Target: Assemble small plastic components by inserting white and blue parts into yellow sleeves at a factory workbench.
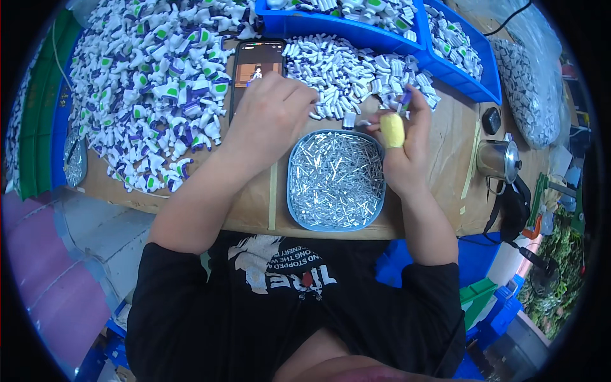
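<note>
My left hand (270, 118) is at the left edge of a heap of small white curved plastic pieces (334, 79). Its fingers are curled together, and the fingertips are partly hidden. To the right, my right hand (410, 143) pinches a small purple and white plastic part (405, 100) beside the heap. A yellow wrap (393, 130) covers one of its digits. Between my forearms sits a blue-rimmed tray (290, 204) full of short silvery metal pins (337, 178). A white ribbed piece (349, 120) lies just beyond the tray's far rim.
A lit phone (258, 60) stands behind my left hand. White, purple and green plastic figures (159, 83) cover the left of the table. Blue bins (344, 35) of parts line the back. At right are a metal cup (498, 159), a black object (491, 120) and a filled clear bag (525, 95).
</note>
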{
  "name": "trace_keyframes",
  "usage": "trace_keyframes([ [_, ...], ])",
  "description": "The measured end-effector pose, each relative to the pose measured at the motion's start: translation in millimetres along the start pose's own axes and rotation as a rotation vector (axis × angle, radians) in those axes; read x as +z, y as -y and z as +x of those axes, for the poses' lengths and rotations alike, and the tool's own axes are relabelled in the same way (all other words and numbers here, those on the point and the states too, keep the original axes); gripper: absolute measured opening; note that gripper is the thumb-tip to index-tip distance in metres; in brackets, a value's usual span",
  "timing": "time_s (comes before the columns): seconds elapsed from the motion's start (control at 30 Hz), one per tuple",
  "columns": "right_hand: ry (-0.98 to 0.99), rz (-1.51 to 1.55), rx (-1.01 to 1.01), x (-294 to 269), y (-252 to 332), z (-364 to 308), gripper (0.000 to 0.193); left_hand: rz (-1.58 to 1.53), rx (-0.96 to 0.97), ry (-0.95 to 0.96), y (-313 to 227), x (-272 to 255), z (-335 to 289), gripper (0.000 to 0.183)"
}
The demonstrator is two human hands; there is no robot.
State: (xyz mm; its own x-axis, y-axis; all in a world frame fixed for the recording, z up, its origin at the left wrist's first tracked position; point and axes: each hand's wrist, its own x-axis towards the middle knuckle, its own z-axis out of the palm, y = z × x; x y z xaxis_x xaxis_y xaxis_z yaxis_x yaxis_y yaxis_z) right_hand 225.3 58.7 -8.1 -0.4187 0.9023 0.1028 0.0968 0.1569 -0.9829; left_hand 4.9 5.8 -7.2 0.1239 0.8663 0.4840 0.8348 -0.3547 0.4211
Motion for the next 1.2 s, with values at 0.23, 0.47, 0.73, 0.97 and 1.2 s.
trace_keyframes([
  [0.23, 0.011, 0.174, -0.531, 4.3, 7.4, -11.4, 0.065, -0.530, -0.014, -0.048, -27.9, -7.9, -1.3, 0.014],
  [0.47, 0.181, 0.015, -0.826, 1.6, 2.3, -17.5, 0.072, -1.351, -0.633, 0.208, -32.6, -2.7, -5.6, 0.016],
  [0.73, 0.300, -0.218, -0.661, -1.0, 21.2, -16.3, 0.061, -1.618, -0.869, 0.272, -35.4, -6.7, -2.3, 0.013],
  [0.97, 0.320, -0.126, -0.097, 4.0, 22.1, -17.2, 0.054, -1.313, -0.631, 0.062, -38.0, 0.6, -8.4, 0.017],
  [1.2, 0.322, -0.069, -0.035, 5.4, 24.7, -14.8, 0.045, -1.127, -0.515, 0.017, -33.7, 10.1, -11.9, 0.014],
])
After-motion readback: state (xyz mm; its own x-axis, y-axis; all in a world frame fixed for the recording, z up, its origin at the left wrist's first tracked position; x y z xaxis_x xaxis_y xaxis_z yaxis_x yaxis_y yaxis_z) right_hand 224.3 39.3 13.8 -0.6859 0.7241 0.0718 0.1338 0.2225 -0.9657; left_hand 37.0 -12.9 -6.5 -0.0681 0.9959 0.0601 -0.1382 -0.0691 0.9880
